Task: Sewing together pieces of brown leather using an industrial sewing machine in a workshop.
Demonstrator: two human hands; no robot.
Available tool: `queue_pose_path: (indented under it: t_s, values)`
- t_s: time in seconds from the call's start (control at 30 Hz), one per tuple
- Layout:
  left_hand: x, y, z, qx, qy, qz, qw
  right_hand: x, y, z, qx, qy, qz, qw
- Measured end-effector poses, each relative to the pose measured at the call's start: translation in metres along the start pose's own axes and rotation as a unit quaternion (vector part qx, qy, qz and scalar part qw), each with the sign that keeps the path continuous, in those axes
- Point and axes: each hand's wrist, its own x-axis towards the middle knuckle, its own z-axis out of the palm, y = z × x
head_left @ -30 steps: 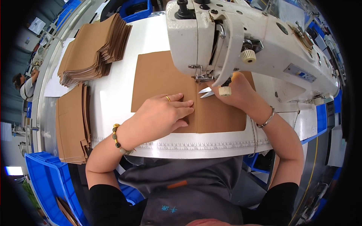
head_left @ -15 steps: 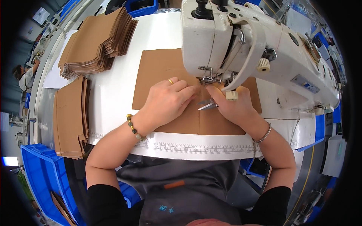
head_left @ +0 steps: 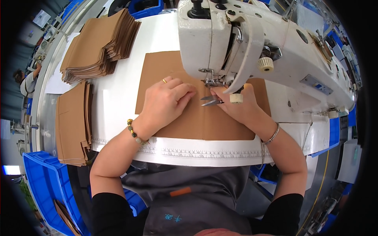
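Note:
A brown fabric-like panel (head_left: pixel 185 126) lies flat on the white sewing table, with a seam line running down its middle. The presser foot of the white sewing machine (head_left: pixel 214 83) stands over the seam. My left hand (head_left: pixel 167 98) rests on the panel left of the seam, its fingers curled and thumb and forefinger drawn together. Anything pinched there is too small to make out. In my right hand (head_left: pixel 241 103), partly behind the machine's guard, is a pair of small scissors (head_left: pixel 212 101). Their blades are parted and point left, across the seam, just below the presser foot.
A thick pile of brown panels (head_left: pixel 96 43) sits at the far left, and a smaller pile (head_left: pixel 73 124) lies nearer. A printed ruler (head_left: pixel 204 154) runs along the table's front edge. A blue crate (head_left: pixel 47 188) stands lower left. Another person (head_left: pixel 28 83) is at the far left.
My left hand has drawn back leftward from beside the presser foot. The scissors in my right hand have moved slightly farther up the seam. The whole view has shifted a little.

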Motion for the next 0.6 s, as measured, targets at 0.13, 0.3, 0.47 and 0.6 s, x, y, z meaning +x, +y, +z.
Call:
queue_pose_path:
  t_s: [0.13,0.3,0.47,0.6]
  values:
    - [-0.001,0.002,0.01,-0.027,0.01,0.026,0.999,-0.008,-0.02,-0.008,0.113,0.091,-0.022,0.989]
    - [0.001,0.004,0.019,-0.051,0.001,0.068,0.996,-0.009,-0.027,-0.012,0.195,0.07,-0.045,0.977]
    - [-0.001,0.001,0.015,-0.007,-0.011,0.064,0.998,-0.019,-0.038,-0.024,-0.032,0.104,-0.111,0.988]
    - [0.0,-0.005,0.015,0.026,0.011,0.059,0.998,-0.029,-0.037,-0.018,-0.09,0.097,-0.075,0.988]
